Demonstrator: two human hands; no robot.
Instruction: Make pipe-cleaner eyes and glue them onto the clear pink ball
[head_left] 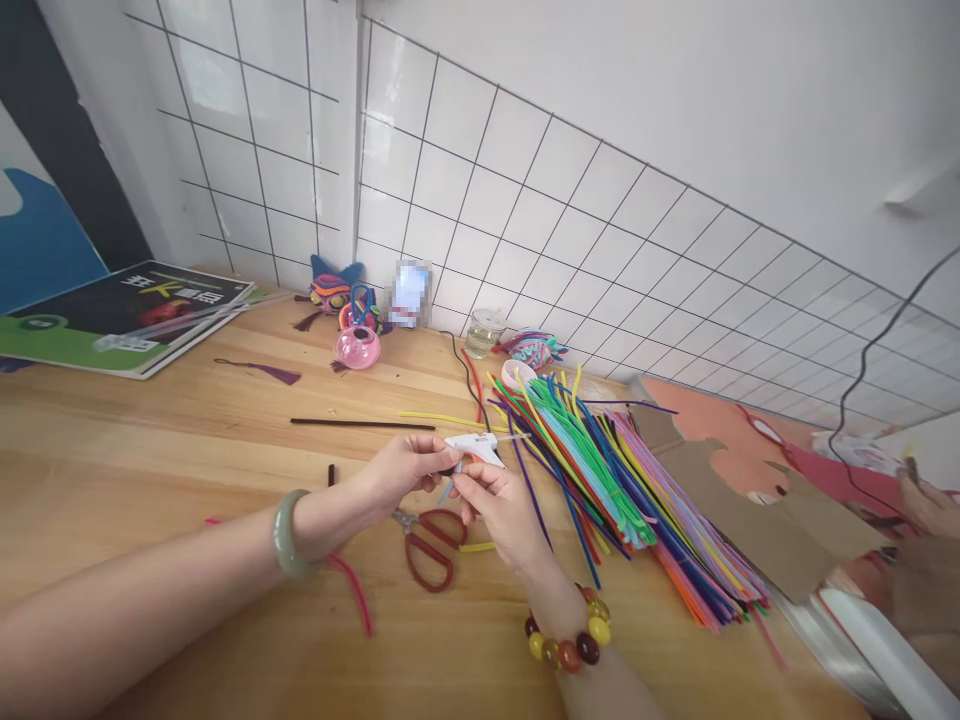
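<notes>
My left hand, with a pale green bangle at the wrist, is closed in a pinch above the table. My right hand, wearing a beaded bracelet, pinches close beside it, the fingertips nearly touching. Between them shows a short light blue pipe cleaner and a small dark bit, partly hidden by the fingers. A white glue gun lies just beyond the fingertips. Below the hands rest red-handled scissors, their blades partly covered by my left hand.
Bundled pipe cleaners in many colours lie to the right. Behind stand a glass jar, a pink round container and a colourful cat-like craft. A black pipe cleaner lies left. Another person's hand is at far right.
</notes>
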